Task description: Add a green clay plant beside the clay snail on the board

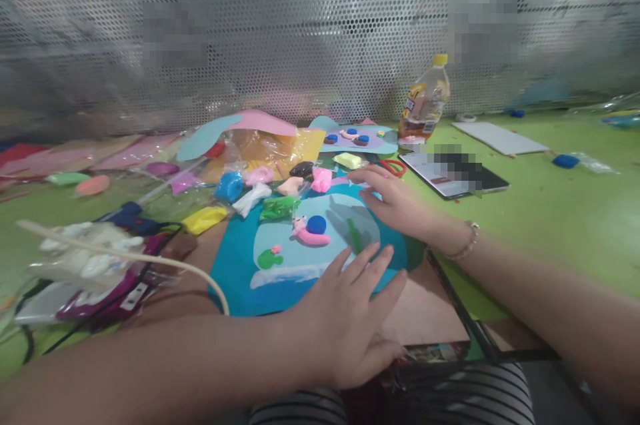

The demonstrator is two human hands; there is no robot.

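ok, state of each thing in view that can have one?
Bottle: upright, cap on, partly full
Tablet: lying flat, screen lit
Scissors: blades hidden, can't tell open or shut
Yellow clay: bagged
Snail: shell on, lying on the blue paper
Left hand: open, fingers spread
Right hand: open, palm down

You were at a craft spot, whether in a home or a workshop you could not tell. Your green worktop (575, 231) spread below a perforated metal panel (310, 25) filling the top of the frame. Bagged coloured clay (280, 208) and a blue paper picture (233, 278) near the centre, with cut paper (265, 121) above, showed handicraft; a drink bottle (425, 105) at upper right looked informal.
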